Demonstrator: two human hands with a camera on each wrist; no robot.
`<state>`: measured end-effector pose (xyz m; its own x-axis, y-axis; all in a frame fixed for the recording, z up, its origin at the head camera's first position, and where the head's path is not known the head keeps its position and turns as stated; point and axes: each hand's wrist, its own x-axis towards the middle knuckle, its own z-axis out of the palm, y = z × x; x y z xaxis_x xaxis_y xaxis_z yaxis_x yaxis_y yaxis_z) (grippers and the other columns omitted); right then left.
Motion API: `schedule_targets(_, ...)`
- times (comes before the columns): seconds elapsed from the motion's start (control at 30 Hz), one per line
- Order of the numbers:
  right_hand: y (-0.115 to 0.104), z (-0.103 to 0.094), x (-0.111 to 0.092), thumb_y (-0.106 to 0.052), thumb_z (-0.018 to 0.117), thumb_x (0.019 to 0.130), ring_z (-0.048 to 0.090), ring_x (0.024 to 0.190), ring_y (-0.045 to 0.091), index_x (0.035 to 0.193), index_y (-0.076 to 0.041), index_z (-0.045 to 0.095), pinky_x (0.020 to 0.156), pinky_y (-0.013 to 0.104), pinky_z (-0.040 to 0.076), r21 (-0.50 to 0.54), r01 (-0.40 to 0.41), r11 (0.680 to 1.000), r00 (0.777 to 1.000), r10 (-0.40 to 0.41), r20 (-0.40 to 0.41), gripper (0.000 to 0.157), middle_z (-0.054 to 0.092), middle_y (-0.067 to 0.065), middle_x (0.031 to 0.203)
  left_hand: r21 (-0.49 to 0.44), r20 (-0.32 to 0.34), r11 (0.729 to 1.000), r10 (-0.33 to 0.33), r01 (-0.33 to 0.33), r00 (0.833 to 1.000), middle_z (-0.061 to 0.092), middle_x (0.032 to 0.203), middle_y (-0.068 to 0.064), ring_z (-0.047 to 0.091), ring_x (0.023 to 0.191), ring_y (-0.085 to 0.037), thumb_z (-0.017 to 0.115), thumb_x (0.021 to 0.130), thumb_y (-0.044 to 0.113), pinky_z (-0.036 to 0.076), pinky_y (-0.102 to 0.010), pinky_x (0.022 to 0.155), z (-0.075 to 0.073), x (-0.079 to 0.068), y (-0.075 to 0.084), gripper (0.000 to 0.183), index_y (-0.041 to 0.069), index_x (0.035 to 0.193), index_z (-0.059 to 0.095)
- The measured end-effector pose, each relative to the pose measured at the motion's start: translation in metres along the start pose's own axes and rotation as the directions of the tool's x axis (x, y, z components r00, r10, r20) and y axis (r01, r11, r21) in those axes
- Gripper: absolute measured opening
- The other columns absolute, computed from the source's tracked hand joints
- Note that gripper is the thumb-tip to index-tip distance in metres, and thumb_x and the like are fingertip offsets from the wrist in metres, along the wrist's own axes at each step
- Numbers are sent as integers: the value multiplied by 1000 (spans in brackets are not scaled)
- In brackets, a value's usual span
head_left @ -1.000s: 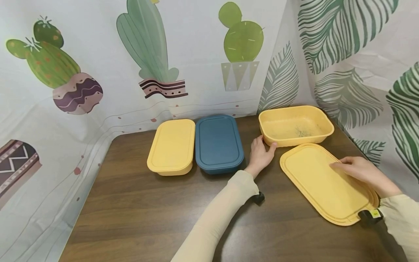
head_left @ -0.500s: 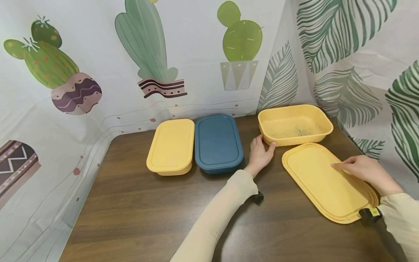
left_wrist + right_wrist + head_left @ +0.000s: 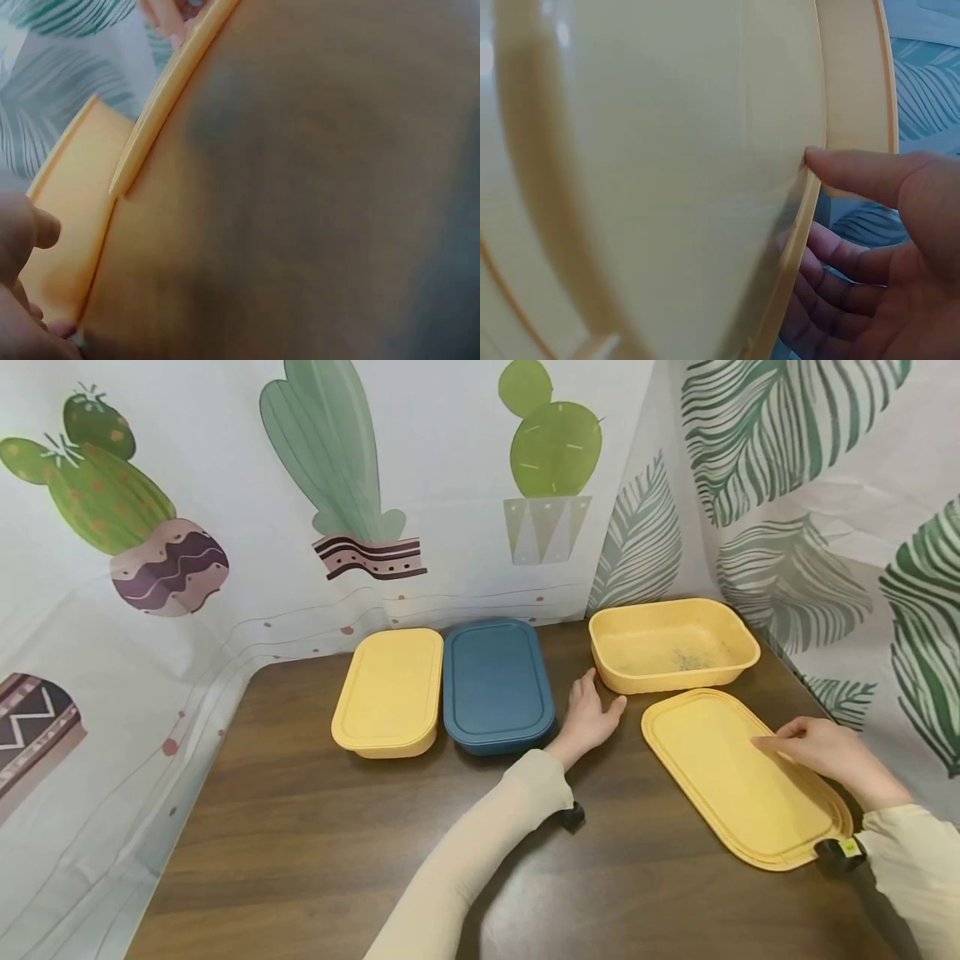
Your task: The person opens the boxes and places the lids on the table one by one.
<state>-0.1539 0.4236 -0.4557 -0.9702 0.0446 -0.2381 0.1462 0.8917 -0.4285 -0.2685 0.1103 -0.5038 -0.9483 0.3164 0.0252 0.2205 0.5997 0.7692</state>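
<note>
An uncovered yellow food container [image 3: 675, 681] stands at the back right of the table. My left hand [image 3: 588, 718] is by its front left corner, thumb and fingers spread apart. In the left wrist view the left thumb stands off the container's wall [image 3: 79, 187]. A yellow lid [image 3: 727, 777] lies slantwise in front of the container. My right hand [image 3: 828, 752] pinches its right long edge. The right wrist view shows the thumb at the lid's edge [image 3: 795, 232] and the other fingers curled on its far side.
A lidded yellow container [image 3: 390, 693] and a lidded dark blue one [image 3: 498, 685] stand side by side at the back, left of my left hand. The brown wooden table [image 3: 315, 852] meets a patterned cloth [image 3: 457, 468] behind and to the right.
My left hand has drawn slightly away from the container's corner, its thumb now off the wall. My right hand still pinches the lid, which has hardly moved.
</note>
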Motion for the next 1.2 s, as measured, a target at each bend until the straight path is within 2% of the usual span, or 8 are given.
schedule_targets(0.27,-17,-15,3,-41,57,102,59,87,42,115,14,56,68,49,45,0,88,996,985,-87,-151,56,60,29,101,104,197,984,121,-143,973,34,155,-16,32,145,-29,60,100,43,34,-38,114,-19,-51,-5,84,15,162,12)
schedule_targets(0.37,-42,-25,1,-39,57,102,59,94,48,113,9,60,73,54,43,15,131,991,963,-124,-239,49,63,31,104,108,302,965,198,-240,932,41,153,-12,39,142,-23,59,100,45,36,-34,112,-33,-73,-4,77,15,160,21)
schedule_targets(0.47,-72,-34,1,-37,58,102,61,86,36,112,3,65,71,45,42,23,183,983,923,-164,-349,42,66,23,97,120,389,919,305,-376,869,52,145,-5,48,134,-13,55,103,45,39,-25,107,-56,-91,-1,60,15,152,41)
schedule_targets(0.57,-103,-40,4,-38,60,101,56,77,23,110,-2,70,65,33,38,39,232,972,874,-191,-446,38,67,14,88,136,404,861,403,-490,821,60,137,1,54,127,-7,51,105,43,40,-20,104,-86,-103,0,45,17,141,56)
schedule_targets(0.63,-123,-41,7,-41,60,101,54,76,17,110,-6,71,63,29,37,54,263,963,846,-203,-493,37,68,11,88,142,375,837,449,-529,811,61,135,2,54,126,-7,51,106,42,40,-21,104,-108,-108,-1,40,18,136,61)
schedule_targets(0.73,-152,-38,16,-43,60,100,56,82,17,112,-8,72,65,26,38,102,335,937,812,-232,-536,39,71,12,94,152,294,828,483,-539,825,63,132,1,56,123,-9,51,106,37,42,-25,104,-140,-110,-7,37,16,134,63)
schedule_targets(0.9,-193,-24,38,-39,60,101,60,90,26,113,-5,72,75,28,41,163,437,884,775,-278,-567,38,71,14,100,208,155,854,453,-477,878,64,130,-2,59,121,-16,56,105,30,47,-34,100,-181,-104,-24,35,11,134,63)
schedule_targets(1.2,-241,18,65,-25,61,101,63,92,32,117,-1,70,80,41,46,233,518,823,774,-335,-538,30,70,16,100,344,27,888,316,-305,948,62,131,-9,59,121,-24,65,100,34,48,-43,100,-222,-102,-56,46,7,137,59)
